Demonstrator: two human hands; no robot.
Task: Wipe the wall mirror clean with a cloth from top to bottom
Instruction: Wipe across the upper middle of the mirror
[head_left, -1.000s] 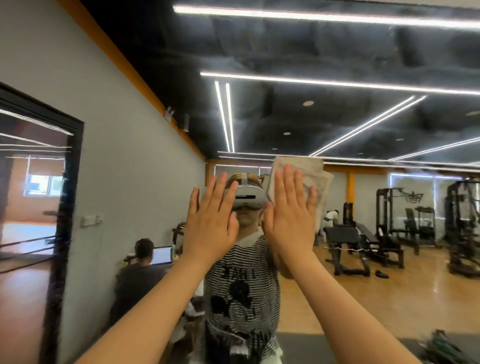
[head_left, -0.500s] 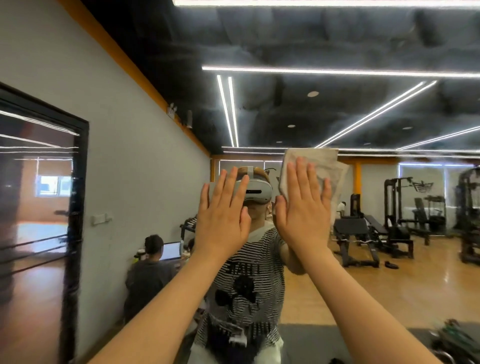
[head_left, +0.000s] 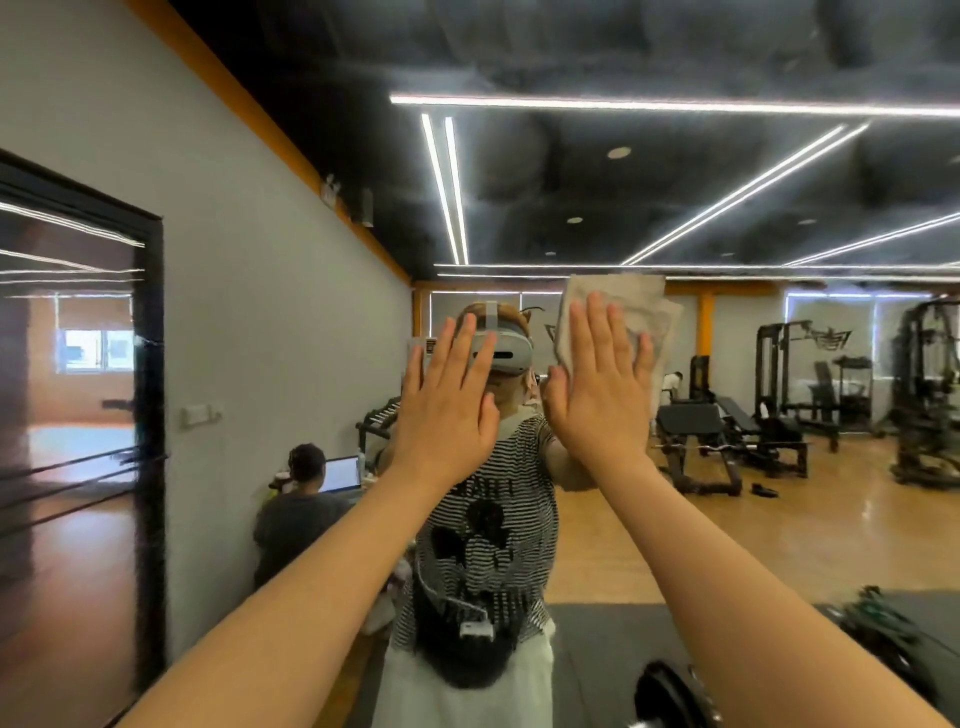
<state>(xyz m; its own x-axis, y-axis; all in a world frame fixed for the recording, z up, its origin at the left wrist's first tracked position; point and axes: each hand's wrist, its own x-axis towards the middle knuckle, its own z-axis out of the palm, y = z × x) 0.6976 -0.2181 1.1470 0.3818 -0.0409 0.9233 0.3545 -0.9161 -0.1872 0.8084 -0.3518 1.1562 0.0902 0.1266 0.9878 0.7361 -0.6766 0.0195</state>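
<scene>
Up against the mirror (head_left: 675, 171) we have both arms raised, palms to the glass. Our right hand (head_left: 597, 395) lies flat, fingers straight and slightly fanned, pressing the cloth (head_left: 631, 306) against the glass; nothing is curled round it, just an open palm pinning it there. That cloth is pale grey, crumpled, and its upper edge and right side stick out past our fingertips, level with the reflected orange beam (head_left: 727, 287). Our left hand (head_left: 449, 410) sits just beside the right, also flat with straight fingers and holding nothing; whether it actually touches the glass we cannot tell.

Between and behind the hands we see our own reflection: a white headset (head_left: 501, 351), a striped shirt (head_left: 498, 530) with a dark print, pale trousers below. To the left, in the reflection, a seated person (head_left: 298, 512) in a dark top faces a lit laptop (head_left: 340, 474) by the grey wall (head_left: 249, 260). Further left stands a black-framed doorway (head_left: 150, 415). On the right, weight benches (head_left: 727, 431) and dark machines (head_left: 924, 389) stand on a wooden floor (head_left: 779, 530), under a black ceiling crossed by bright light strips (head_left: 675, 105). A dark weight plate (head_left: 670, 693) shows at the bottom edge.
</scene>
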